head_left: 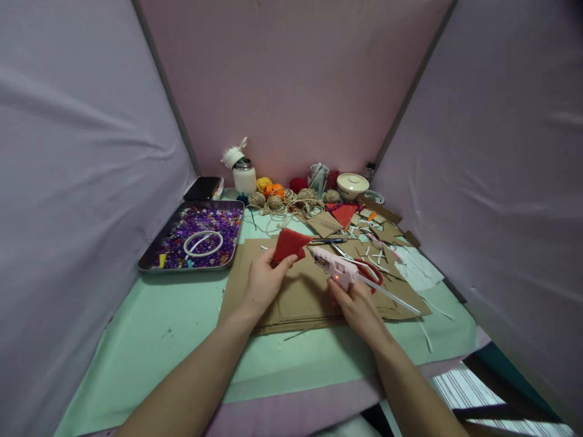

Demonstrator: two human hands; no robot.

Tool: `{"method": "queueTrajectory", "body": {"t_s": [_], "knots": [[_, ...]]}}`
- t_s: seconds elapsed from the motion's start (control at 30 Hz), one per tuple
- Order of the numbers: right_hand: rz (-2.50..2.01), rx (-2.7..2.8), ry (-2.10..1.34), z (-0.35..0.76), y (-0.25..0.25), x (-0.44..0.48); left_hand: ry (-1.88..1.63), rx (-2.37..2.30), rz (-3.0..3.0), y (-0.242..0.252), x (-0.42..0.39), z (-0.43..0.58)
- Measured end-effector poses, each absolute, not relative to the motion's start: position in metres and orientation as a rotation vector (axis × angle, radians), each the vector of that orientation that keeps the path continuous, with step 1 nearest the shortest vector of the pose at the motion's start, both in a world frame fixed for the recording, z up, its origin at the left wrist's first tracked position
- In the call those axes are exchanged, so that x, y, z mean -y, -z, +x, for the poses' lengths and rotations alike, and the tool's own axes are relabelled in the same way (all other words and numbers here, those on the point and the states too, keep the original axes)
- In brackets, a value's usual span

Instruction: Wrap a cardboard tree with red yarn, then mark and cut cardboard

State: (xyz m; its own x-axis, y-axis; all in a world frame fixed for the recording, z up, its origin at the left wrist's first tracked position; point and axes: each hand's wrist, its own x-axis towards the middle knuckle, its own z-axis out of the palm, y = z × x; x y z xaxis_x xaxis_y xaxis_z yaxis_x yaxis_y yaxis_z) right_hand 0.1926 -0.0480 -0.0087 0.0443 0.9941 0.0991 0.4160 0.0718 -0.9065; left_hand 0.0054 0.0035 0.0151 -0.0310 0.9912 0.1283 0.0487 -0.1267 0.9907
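My left hand (266, 276) pinches a red folded piece (290, 244), felt-like in look, above the cardboard. My right hand (355, 300) is wrapped round the grip of a pale pink hot glue gun (336, 266) with an orange light lit on its side. A clear glue stick (392, 295) juts from the gun's back end. The nozzle points left and sits close to the right corner of the red piece; whether they touch I cannot tell. Under both hands lie stacked brown cardboard sheets (291, 300). Behind the gun, red-handled scissors (371, 273) rest on the cardboard.
At left stands a metal tray (142, 264) of purple beads with a white ring (203, 243) on top. Yarn and twine balls (276, 202), a white bottle (245, 179) and a lidded bowl (352, 184) line the back. Paper and cardboard scraps (376, 255) litter the right side.
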Motion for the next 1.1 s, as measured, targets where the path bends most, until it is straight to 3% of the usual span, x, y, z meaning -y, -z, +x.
{"method": "queueTrajectory", "body": {"t_s": [0.2,0.37,0.47,0.67,0.77,0.87,1.1], "knots": [[-1.690,1.579,-0.442,0.248,0.000,0.041,-1.288,-1.131,1.188,-0.010,-0.006,0.004],[-2.161,1.604,0.023,0.352,0.003,0.011,-1.262,-1.132,1.237,-0.008,-0.007,0.004],[-2.380,1.636,0.114,0.399,0.014,-0.010,-1.247,-1.145,1.245,-0.010,-0.006,0.006],[-2.386,1.696,0.159,0.405,0.015,-0.017,-1.212,-1.097,1.175,-0.012,-0.005,0.008],[-2.067,1.658,0.270,0.365,-0.006,-0.003,-1.186,-1.078,1.166,-0.011,-0.005,0.009],[-1.595,1.757,0.111,0.301,-0.028,0.009,-1.171,-1.081,1.199,-0.011,-0.004,0.009],[-1.156,1.977,-0.029,0.185,-0.042,0.009,-1.191,-1.182,1.327,-0.014,-0.002,0.010]]}}
